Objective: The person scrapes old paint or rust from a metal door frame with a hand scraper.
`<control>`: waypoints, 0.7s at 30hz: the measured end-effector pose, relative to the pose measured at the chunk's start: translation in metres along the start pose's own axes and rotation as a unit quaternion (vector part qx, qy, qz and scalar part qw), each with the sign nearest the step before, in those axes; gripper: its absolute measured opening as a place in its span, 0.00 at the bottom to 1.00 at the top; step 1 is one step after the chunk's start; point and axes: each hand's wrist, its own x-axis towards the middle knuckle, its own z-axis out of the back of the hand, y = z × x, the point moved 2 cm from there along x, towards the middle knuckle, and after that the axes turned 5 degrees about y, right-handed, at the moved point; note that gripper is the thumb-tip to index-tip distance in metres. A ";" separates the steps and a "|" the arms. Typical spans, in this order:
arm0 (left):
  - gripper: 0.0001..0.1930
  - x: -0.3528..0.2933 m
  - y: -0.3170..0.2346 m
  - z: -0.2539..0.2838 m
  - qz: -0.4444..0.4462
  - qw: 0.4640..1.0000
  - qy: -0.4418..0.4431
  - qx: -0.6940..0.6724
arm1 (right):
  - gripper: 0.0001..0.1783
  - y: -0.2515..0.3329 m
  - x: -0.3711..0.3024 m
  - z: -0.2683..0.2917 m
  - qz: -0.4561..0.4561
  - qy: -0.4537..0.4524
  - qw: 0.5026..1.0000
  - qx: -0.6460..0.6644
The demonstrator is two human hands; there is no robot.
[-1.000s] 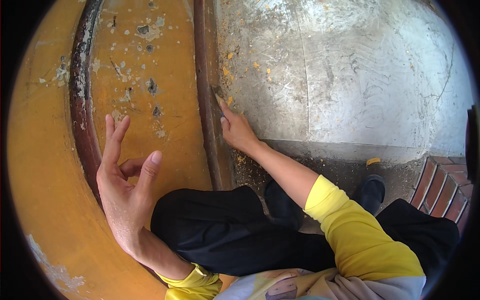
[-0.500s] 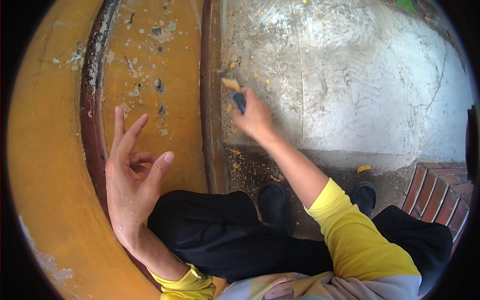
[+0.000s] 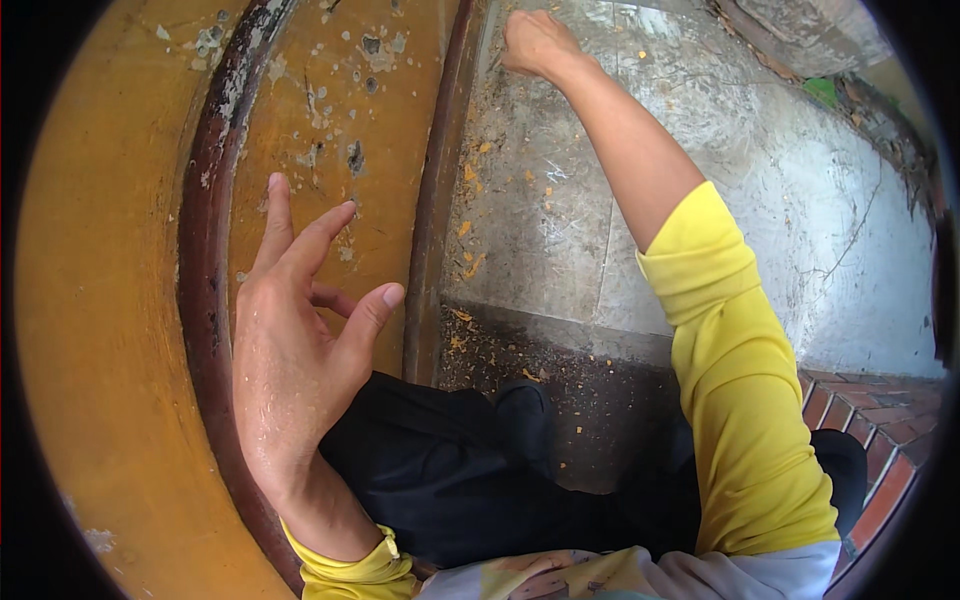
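My left hand (image 3: 300,350) hovers over the yellow wall (image 3: 330,110) with its peeling patches, its fingers spread and nothing in them. Light flecks of dust cling to its back. Stretched far forward, my right hand (image 3: 540,42) is closed beside the dark red-brown edge strip (image 3: 447,150), above the grey concrete slab (image 3: 680,190). Its fingers curl out of sight, hiding the small brush-like tool with a dark blue handle that showed in its grip half a second ago. Yellow paint flakes (image 3: 470,175) lie scattered on the slab along the strip.
A second red-brown moulding (image 3: 215,180), its paint chipped, runs up the wall. Crumbs and flakes litter the dark ground (image 3: 500,350) near my shoe (image 3: 523,420). Red brick edging (image 3: 870,430) stands at the lower right. Leaves and debris (image 3: 860,105) line the slab's far right edge.
My right hand has reached farther forward along the strip, and its tool is now out of sight. The view has shifted; my left hand keeps its spread pose, now slightly farther right in view.
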 end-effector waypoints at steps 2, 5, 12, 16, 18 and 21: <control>0.30 -0.001 -0.001 0.002 0.006 1.000 -0.004 0.012 | 0.15 0.006 0.012 -0.007 0.001 -0.003 1.000 -0.005; 0.32 0.001 0.002 0.001 0.014 0.999 0.027 0.018 | 0.14 0.002 0.015 -0.029 0.029 -0.027 0.999 0.001; 0.32 0.004 0.002 0.002 0.016 0.999 0.029 0.002 | 0.10 0.002 -0.047 -0.071 0.040 0.038 0.996 0.066; 0.32 0.000 0.007 0.006 0.015 0.999 0.026 0.018 | 0.12 0.019 -0.080 -0.051 0.081 0.096 0.990 0.072; 0.32 0.000 0.009 0.002 0.009 0.999 0.030 0.010 | 0.12 0.012 -0.062 -0.044 0.046 0.053 0.994 0.080; 0.32 0.004 -0.001 -0.001 0.013 0.999 0.030 0.025 | 0.11 0.009 -0.030 -0.030 0.012 -0.015 0.997 0.076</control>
